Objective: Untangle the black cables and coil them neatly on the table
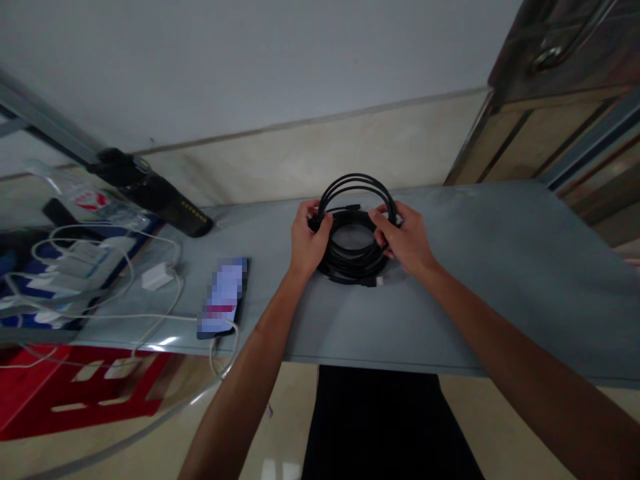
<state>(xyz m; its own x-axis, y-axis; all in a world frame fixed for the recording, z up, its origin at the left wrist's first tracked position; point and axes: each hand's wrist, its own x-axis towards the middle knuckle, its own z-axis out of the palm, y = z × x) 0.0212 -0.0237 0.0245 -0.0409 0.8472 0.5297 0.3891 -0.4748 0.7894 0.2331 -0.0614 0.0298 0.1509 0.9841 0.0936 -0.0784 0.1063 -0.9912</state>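
Note:
A black cable (353,267) lies in a thick round coil on the grey table (450,320). Several of its loops are lifted in an arch above the coil's far side. My left hand (310,237) grips these loops at the left, thumb pressed against the fingers. At the right, my right hand (400,233) is closed round the same loops, its fingers curled inward. One black plug with a pale tip (379,281) rests at the coil's near edge. Another dark connector (353,207) shows inside the raised arch.
Left of the hands lies a phone (223,297) with white cords and a white charger (157,276). A black bottle (160,197) and a clear plastic bottle (95,200) lie behind. Below is a red crate (30,393); a wall (280,160) borders the table's back.

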